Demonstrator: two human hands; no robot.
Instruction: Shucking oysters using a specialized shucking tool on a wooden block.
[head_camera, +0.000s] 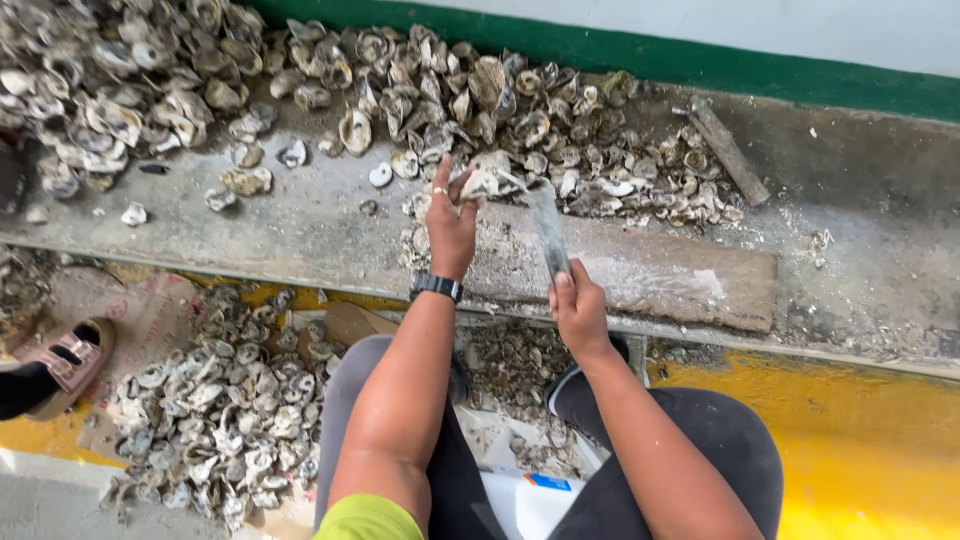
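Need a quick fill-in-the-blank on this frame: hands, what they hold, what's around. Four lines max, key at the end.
1. The left hand holds an oyster shell over a flat wooden ____.
2. The right hand grips a knife by its ____.
3. A dark watch sits on the ____ wrist.
4. A pile of shells lies on the floor beside the person's ____ leg.

Missing words: board; handle; left; left

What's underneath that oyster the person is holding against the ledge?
The left hand presses the oyster onto a worn wooden board lying on the concrete ledge, dusted with shell grit. The oyster and hand cover the contact spot itself.
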